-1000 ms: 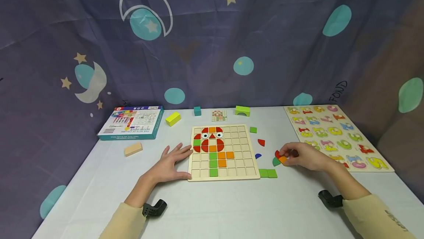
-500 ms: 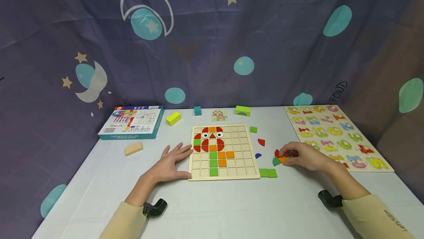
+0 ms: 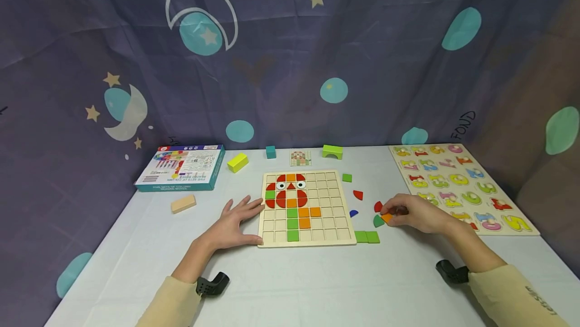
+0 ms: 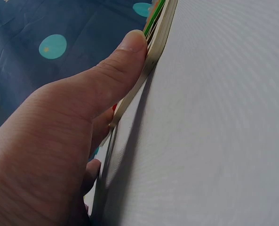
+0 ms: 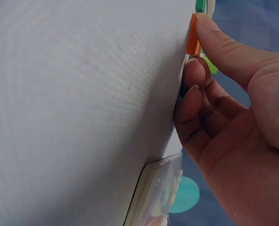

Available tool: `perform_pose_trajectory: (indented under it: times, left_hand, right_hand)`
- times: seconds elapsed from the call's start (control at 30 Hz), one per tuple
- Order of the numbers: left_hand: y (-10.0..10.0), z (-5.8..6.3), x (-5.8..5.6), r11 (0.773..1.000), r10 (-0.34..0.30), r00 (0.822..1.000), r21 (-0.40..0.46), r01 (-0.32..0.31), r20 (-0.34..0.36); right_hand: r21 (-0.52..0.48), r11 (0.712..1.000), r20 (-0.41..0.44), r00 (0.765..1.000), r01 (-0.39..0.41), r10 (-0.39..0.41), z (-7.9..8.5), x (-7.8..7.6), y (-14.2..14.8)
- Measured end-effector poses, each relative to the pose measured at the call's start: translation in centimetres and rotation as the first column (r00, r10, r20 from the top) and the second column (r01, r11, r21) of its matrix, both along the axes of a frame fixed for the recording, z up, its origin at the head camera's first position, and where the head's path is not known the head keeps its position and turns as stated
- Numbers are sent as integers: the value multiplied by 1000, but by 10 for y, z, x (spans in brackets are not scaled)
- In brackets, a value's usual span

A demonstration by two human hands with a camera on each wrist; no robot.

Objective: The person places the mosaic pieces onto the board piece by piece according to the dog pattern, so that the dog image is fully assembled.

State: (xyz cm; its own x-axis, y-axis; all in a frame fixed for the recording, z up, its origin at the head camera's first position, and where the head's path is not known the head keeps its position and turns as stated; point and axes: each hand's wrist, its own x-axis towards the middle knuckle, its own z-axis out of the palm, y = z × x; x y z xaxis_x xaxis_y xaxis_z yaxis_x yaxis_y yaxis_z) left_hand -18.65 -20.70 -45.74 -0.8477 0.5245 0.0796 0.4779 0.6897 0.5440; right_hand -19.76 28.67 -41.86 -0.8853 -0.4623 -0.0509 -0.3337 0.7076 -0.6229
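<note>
My left hand [image 3: 235, 225] lies with fingers spread along the left edge of a wooden grid board [image 3: 323, 240]; its thumb touches the board's front left corner, also seen in the left wrist view. Red, orange and green tiles plus two eye pieces form a pattern on the board's left and middle. To the right of the board, my right hand [image 3: 412, 213] pinches an orange tile [image 5: 193, 35] between thumb and fingers, low at the tabletop. Beside that tile lie a red quarter-round piece [image 3: 378, 207] and a green quarter-round piece [image 3: 378, 221].
Loose pieces near the board include green squares [image 3: 367, 237], a blue half-round [image 3: 354, 213], a red piece [image 3: 358, 195] and a green square [image 3: 347, 178]. A number puzzle [image 3: 491, 201] lies right, a box [image 3: 181, 168] left. Behind stand blocks [image 3: 237, 162] and a pattern card [image 3: 300, 158].
The red quarter-round piece by my right hand now lies apart from the orange tile, having shifted slightly away. My left hand has stayed on the board's edge.
</note>
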Motion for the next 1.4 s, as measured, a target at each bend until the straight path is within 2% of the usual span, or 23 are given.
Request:
perform_pose_trajectory:
  times: [0.3,0.53,0.6,0.93,1.07,1.4]
  left_hand:
    - [0,-1,-1,1000,-2,1000,-5,2,-4]
    - [-1,-1,1,1000,3,1000,-5,-3,8]
    - [-1,-2,1,1000,1,1000,-5,-1,-1]
    - [0,0,1,1000,3,1000,-3,-3,0]
    - [-1,0,2,1000,7,1000,-2,-7,5]
    - [0,1,1,1000,14,1000,-5,-14,17]
  right_hand:
    - [-9,1000,-7,1000,3,-3,0,-5,4]
    - [-33,996,39,996,82,-81,7,-8,-4]
    - [-50,995,32,996,84,-82,10,-9,-10]
    - [-146,989,-10,1000,-22,20,10,-15,-51]
    - [-158,985,-30,997,-69,65,11,-17,-73]
    - [-154,972,-6,983,-180,181,12,-21,-120]
